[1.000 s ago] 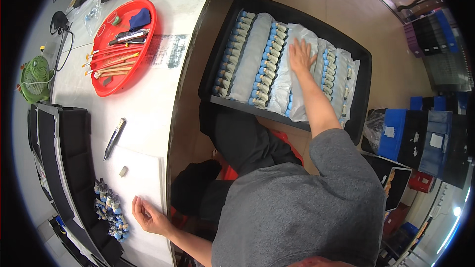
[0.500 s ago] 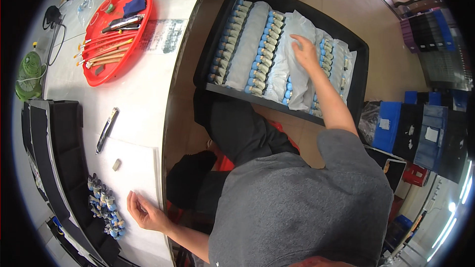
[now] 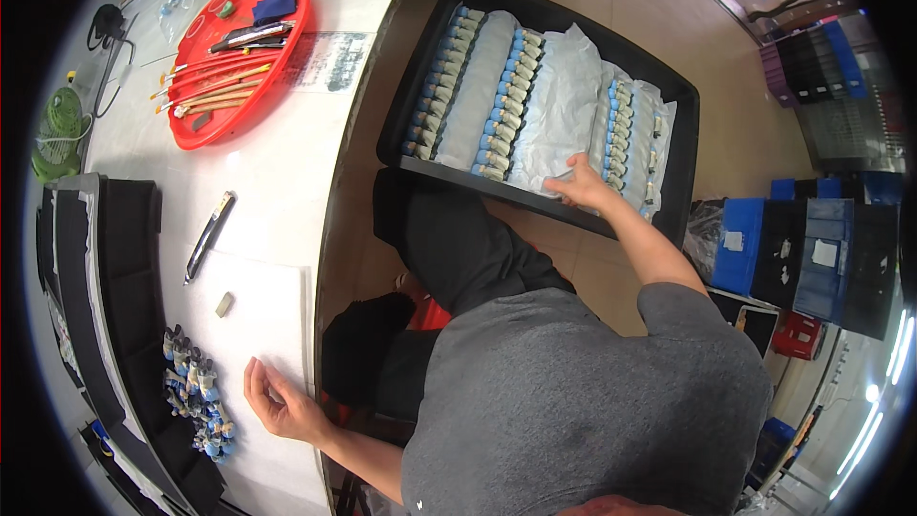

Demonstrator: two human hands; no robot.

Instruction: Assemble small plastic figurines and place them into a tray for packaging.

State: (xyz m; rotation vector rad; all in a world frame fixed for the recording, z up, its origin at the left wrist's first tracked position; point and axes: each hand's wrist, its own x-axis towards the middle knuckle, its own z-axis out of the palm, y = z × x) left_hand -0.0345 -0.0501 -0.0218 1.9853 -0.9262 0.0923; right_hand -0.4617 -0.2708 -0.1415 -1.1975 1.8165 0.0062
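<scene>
A black tray at the upper middle holds rows of small blue-and-beige figurines, with strips of white wrapping paper between the rows. My right hand is at the tray's near side, thumb and fingers closed on the near end of a wide white paper sheet. This sheet lies over the middle of the tray and hides what is under it. My left hand rests palm up on the table's right edge, holding nothing, its fingers loosely bent and apart. Beside it lies a cluster of small blue-and-dark figurines.
On the white table are a red oval tray with paintbrushes, a dark pen-like tool, a small grey block and a black rack. A green fan stands far left. Blue and black crates stand right.
My right hand has moved from the middle of the tray toward its near edge. The white sheet now lies flatter, covering a row partly seen before. My left hand has barely moved.
</scene>
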